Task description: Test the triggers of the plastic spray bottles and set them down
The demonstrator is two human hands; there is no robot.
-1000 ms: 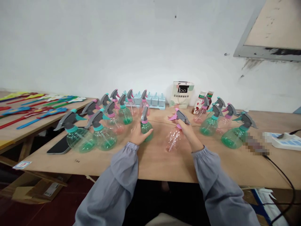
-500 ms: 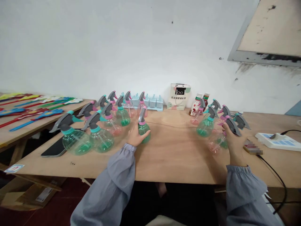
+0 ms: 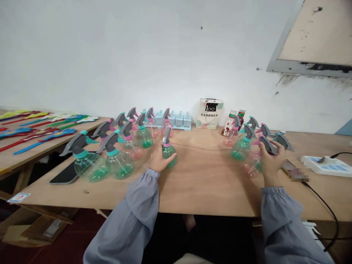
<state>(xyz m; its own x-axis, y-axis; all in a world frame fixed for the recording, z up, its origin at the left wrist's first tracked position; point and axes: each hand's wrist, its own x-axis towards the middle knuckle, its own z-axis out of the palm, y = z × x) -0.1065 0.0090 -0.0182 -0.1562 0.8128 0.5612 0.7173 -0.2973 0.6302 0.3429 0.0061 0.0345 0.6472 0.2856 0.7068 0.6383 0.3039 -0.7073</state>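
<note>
My left hand (image 3: 161, 158) is wrapped round a green spray bottle (image 3: 169, 156) with a pink collar, upright near the middle of the table. Its nozzle faces away and its thumb side lies across the front. On the right, my right hand (image 3: 272, 159) grips the grey sprayer head of a pink spray bottle (image 3: 250, 167), with fingers curled over the top. Just behind it stand a green spray bottle (image 3: 240, 150) with a teal collar and several others. Left of my left hand is a group of green and pink spray bottles (image 3: 120, 165).
A phone (image 3: 64, 175) lies under the left bottles. At the back are a blue ice-pop mold (image 3: 180, 122), a paper bag (image 3: 209, 114) and two drink bottles (image 3: 229, 123). A power strip (image 3: 330, 165) and a cabled device (image 3: 291, 171) lie at right.
My right hand has shifted up and its fingers have closed over the sprayer head of the pink bottle. My left hand stays round the green bottle.
</note>
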